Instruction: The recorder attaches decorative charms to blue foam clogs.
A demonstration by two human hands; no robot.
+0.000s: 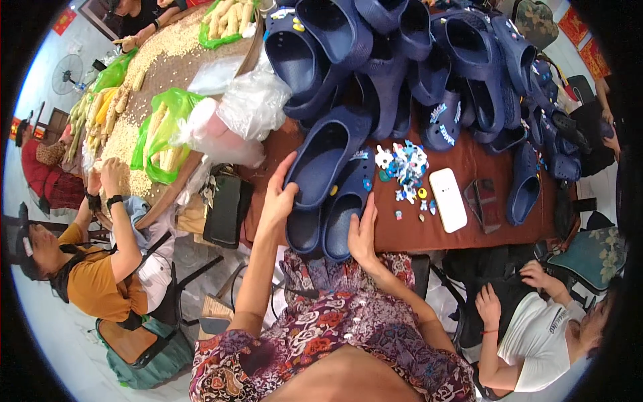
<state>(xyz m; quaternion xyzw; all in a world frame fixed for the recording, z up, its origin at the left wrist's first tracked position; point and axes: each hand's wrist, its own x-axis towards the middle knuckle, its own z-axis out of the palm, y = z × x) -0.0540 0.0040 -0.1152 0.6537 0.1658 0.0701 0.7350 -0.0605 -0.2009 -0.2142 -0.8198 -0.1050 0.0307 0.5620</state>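
Observation:
Near the table's front edge my left hand [278,199] is closed on the side of a navy clog [323,161], its thumb on the rim. That clog lies over another navy clog, partly hiding it. A navy clog [345,224] with small charms on its upper sits to the right, and my right hand [362,234] holds it by the side near the heel. To the right lies a pile of small blue and white shoe charms [408,164], with several loose charms [422,193] in front of it.
A high heap of navy clogs [469,50] fills the far side of the brown-covered table [402,234]. Right of the charms are a white rounded device [447,199] and a dark folded item [483,206]. Plastic bags [251,107] and corn [161,134] lie left. People sit at both sides.

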